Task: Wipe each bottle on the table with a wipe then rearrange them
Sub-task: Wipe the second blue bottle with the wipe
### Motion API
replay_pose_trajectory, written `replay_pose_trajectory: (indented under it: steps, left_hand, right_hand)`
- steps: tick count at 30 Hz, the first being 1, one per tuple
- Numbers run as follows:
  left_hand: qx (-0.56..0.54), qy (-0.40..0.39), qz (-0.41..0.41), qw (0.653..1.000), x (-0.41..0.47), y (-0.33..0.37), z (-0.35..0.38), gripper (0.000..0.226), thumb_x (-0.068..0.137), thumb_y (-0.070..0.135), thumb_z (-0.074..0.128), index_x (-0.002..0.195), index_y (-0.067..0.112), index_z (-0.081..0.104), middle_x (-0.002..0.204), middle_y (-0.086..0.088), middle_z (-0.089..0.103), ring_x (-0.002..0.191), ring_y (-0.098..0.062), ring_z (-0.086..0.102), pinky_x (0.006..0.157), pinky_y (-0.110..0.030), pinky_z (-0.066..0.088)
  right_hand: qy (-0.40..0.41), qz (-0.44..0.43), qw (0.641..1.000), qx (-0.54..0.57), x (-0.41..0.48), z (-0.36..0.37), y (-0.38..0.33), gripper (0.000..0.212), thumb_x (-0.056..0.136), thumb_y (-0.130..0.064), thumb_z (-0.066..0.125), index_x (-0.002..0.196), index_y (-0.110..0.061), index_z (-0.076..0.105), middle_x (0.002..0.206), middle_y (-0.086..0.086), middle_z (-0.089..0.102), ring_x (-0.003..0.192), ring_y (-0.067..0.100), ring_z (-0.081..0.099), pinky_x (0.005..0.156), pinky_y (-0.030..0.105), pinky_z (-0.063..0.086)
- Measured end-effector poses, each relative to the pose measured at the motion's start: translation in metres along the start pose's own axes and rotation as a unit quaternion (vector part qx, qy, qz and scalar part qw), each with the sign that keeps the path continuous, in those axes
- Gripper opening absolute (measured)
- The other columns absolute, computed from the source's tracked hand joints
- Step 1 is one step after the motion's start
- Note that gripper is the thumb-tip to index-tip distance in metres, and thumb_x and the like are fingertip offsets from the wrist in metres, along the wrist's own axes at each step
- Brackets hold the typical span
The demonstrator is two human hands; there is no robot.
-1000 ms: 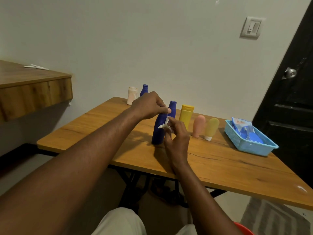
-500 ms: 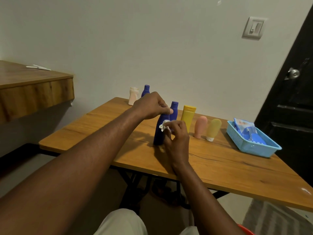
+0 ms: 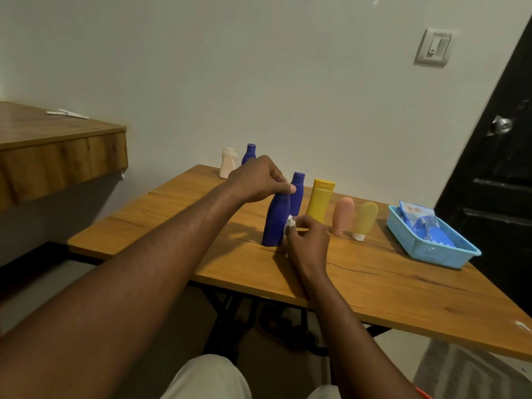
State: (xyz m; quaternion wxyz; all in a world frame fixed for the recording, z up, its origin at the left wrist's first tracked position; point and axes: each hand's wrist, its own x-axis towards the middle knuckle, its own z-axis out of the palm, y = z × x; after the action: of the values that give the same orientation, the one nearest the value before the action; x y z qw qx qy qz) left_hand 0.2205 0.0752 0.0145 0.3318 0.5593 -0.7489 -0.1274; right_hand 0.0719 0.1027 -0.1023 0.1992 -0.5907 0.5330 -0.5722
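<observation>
Two bare hands of ours are working on one bottle near the middle of a rectangular wooden table [image 3: 374,283]. With our left hand [image 3: 259,180] we are gripping the top of a tall dark blue plastic bottle [image 3: 275,220], fingers and thumb curling round its neck and hiding the cap. That bottle is standing upright on the tabletop. With our right hand [image 3: 309,243] we are pinching a small crumpled white wipe [image 3: 289,226] in curled fingers and holding it against the bottle's lower right side.

Just behind it a second dark blue plastic bottle [image 3: 297,194] is standing. To its right a row is running on: a yellow flat-topped plastic bottle [image 3: 319,203], a pink rounded tube [image 3: 342,216], and a pale yellow rounded tube [image 3: 364,220] standing on its white cap.

At the table's far left corner, near the wall, a small white bottle [image 3: 228,167] and a third blue bottle [image 3: 249,154] are standing side by side. Toward the right end a light blue plastic basket [image 3: 431,254] is sitting, holding a blue and white soft packet [image 3: 414,214].
</observation>
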Motion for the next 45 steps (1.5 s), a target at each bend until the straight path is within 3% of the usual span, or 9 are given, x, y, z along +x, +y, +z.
replay_pose_trajectory:
  steps: [4,7,12,17,20,23,29,37,45]
  left_hand:
    - [0.002,-0.001,0.002,1.0,0.001,0.0,0.0,0.032,0.09,0.047,0.078,0.11,0.022,0.082,0.117,0.006,0.078,0.105,-0.012,0.068,0.098,-0.05,0.056]
    - [0.0,-0.001,-0.001,1.0,0.001,-0.001,-0.002,0.033,0.089,0.049,0.079,0.109,0.024,0.083,0.117,0.007,0.078,0.105,-0.011,0.068,0.098,-0.049,0.056]
    - [0.002,-0.007,0.0,1.0,0.001,0.0,-0.002,0.034,0.089,0.047,0.079,0.111,0.022,0.082,0.119,0.005,0.077,0.108,-0.013,0.068,0.1,-0.05,0.055]
    - [0.011,-0.001,-0.001,1.0,-0.001,0.003,-0.004,0.037,0.09,0.047,0.079,0.113,0.018,0.081,0.119,0.003,0.077,0.106,-0.013,0.068,0.097,-0.045,0.056]
    - [0.012,0.0,-0.001,1.0,0.0,0.003,-0.003,0.038,0.089,0.047,0.08,0.112,0.016,0.081,0.116,0.002,0.078,0.103,-0.013,0.069,0.097,-0.046,0.057]
    - [0.015,-0.001,-0.002,1.0,0.002,0.003,-0.002,0.038,0.089,0.047,0.08,0.111,0.017,0.082,0.116,0.003,0.078,0.102,-0.013,0.07,0.097,-0.047,0.058]
    - [0.009,-0.003,-0.004,1.0,0.004,0.002,-0.001,0.04,0.088,0.048,0.08,0.113,0.017,0.081,0.115,0.003,0.078,0.104,-0.013,0.07,0.098,-0.047,0.058]
    - [0.014,-0.003,-0.001,1.0,0.006,0.0,-0.001,0.038,0.088,0.046,0.081,0.112,0.016,0.081,0.111,0.002,0.079,0.1,-0.013,0.071,0.096,-0.048,0.059]
    - [0.008,-0.001,0.001,1.0,0.006,-0.001,0.0,0.038,0.089,0.047,0.08,0.112,0.017,0.081,0.117,0.002,0.077,0.104,-0.013,0.069,0.097,-0.048,0.057]
  right_hand:
    - [0.027,-0.105,0.994,0.013,-0.001,0.0,-0.007,0.014,0.095,-0.009,0.067,0.106,-0.017,0.069,0.11,-0.003,0.066,0.104,0.01,0.062,0.087,0.028,0.057]
    - [-0.033,-0.179,0.983,-0.034,-0.008,0.0,-0.007,0.016,0.089,-0.008,0.072,0.1,-0.02,0.071,0.106,-0.007,0.062,0.1,0.008,0.061,0.083,0.026,0.056]
    - [-0.142,-0.142,0.96,-0.196,-0.02,0.0,-0.018,0.01,0.087,-0.022,0.075,0.093,-0.028,0.07,0.093,-0.015,0.06,0.087,0.004,0.057,0.071,0.02,0.045]
    - [-0.098,-0.065,0.976,-0.181,-0.018,0.0,-0.013,0.012,0.086,-0.03,0.075,0.082,-0.031,0.064,0.08,-0.014,0.064,0.077,0.004,0.059,0.064,0.024,0.048]
    - [-0.056,-0.035,0.98,-0.188,-0.014,0.0,-0.006,0.01,0.085,-0.032,0.076,0.084,-0.029,0.066,0.084,-0.013,0.066,0.08,0.006,0.06,0.064,0.028,0.05]
    - [-0.055,-0.055,0.975,-0.208,-0.014,0.0,-0.006,0.007,0.086,-0.026,0.075,0.089,-0.028,0.068,0.088,-0.011,0.067,0.083,0.008,0.062,0.068,0.03,0.053]
    - [-0.187,-0.201,0.92,-0.279,-0.022,-0.004,-0.018,0.017,0.091,-0.034,0.068,0.107,-0.029,0.073,0.101,-0.01,0.066,0.089,0.006,0.057,0.082,0.033,0.051]
    - [-0.053,-0.044,0.963,-0.259,-0.011,0.001,-0.005,0.006,0.086,-0.033,0.074,0.09,-0.029,0.072,0.088,-0.013,0.07,0.085,0.007,0.062,0.083,0.044,0.056]
    - [-0.197,-0.174,0.914,-0.308,-0.019,-0.002,-0.012,0.012,0.09,-0.033,0.066,0.099,-0.029,0.073,0.091,-0.014,0.056,0.088,0.005,0.053,0.085,0.036,0.05]
